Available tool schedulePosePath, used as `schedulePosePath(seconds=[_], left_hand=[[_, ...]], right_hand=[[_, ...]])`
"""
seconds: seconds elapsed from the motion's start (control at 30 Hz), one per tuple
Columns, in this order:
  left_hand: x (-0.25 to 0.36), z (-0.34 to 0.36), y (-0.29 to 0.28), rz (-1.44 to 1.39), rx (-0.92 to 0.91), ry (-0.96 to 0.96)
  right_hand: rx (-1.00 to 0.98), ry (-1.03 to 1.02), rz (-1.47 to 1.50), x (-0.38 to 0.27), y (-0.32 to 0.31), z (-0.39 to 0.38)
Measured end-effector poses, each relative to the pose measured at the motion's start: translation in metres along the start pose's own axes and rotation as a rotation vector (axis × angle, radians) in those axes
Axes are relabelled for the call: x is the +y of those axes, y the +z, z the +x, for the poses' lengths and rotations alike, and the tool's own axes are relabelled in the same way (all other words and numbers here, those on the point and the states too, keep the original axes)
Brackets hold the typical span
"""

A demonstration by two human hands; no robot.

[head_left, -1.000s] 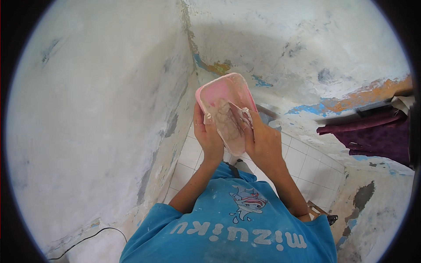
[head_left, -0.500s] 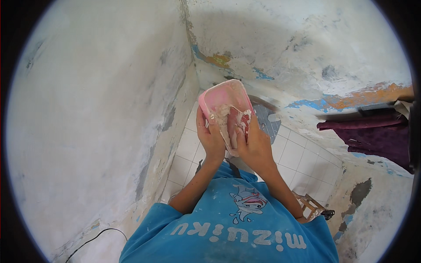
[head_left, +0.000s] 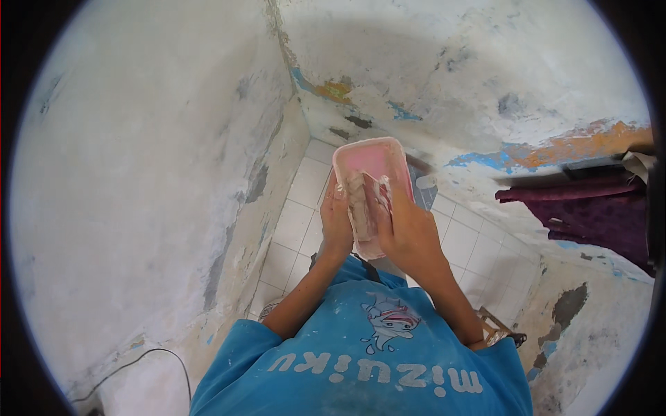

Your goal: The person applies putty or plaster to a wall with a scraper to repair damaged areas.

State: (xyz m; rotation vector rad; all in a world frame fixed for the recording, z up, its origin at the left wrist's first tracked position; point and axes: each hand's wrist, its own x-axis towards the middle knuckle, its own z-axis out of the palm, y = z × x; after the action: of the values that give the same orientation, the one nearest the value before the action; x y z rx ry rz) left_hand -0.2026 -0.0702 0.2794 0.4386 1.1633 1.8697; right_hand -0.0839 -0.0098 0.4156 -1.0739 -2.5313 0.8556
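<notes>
My left hand (head_left: 336, 225) is closed on the left side of a pink rectangular plastic tub (head_left: 375, 158), fingers around its wall. Inside the tub, on its left half, lies a long ridge of beige-grey putty (head_left: 358, 208). Closed around a reddish, putty-smeared scraper (head_left: 379, 197), my right hand (head_left: 415, 232) reaches over the tub's right side. The scraper's flat blade lies within the tub alongside the putty; its edge against the tub floor is partly hidden by my fingers. White residue coats the tub's rim.
Patchy plastered walls (head_left: 152, 159) meet in a corner ahead, with peeling blue and orange paint. White floor tiles (head_left: 290, 225) lie below. A dark purple cloth (head_left: 590, 218) hangs at right. A wooden stool-like piece (head_left: 494, 322) stands by my right elbow; a cable (head_left: 149, 351) curves at lower left.
The tub has moved slightly right and nearer to me and looks less tilted. The scraper has turned more upright, and the putty beside it now forms a longer strip.
</notes>
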Motion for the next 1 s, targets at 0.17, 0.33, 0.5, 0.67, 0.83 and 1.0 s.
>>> schedulePosePath(seconds=[0.17,0.33,0.5,0.67,0.83,1.0], left_hand=[[-0.019,-0.013,0.039,-0.025,0.036,-0.031],[-0.062,-0.023,0.076,-0.061,0.019,-0.030],[-0.096,-0.033,0.109,-0.067,0.131,-0.108],[-0.150,-0.044,0.087,-0.005,0.200,-0.165],[-0.192,-0.037,0.068,-0.227,0.353,-0.272],[-0.264,0.002,0.005,-0.197,0.278,-0.324]], right_hand=[[0.014,-0.037,0.030,0.036,-0.013,-0.018],[-0.026,0.002,0.069,0.081,-0.039,-0.038],[0.000,0.028,0.012,0.135,-0.042,-0.054],[0.071,0.256,0.403,0.204,-0.039,-0.076],[0.240,0.462,0.509,0.389,0.069,-0.079],[0.253,0.313,0.191,0.502,0.177,-0.041]])
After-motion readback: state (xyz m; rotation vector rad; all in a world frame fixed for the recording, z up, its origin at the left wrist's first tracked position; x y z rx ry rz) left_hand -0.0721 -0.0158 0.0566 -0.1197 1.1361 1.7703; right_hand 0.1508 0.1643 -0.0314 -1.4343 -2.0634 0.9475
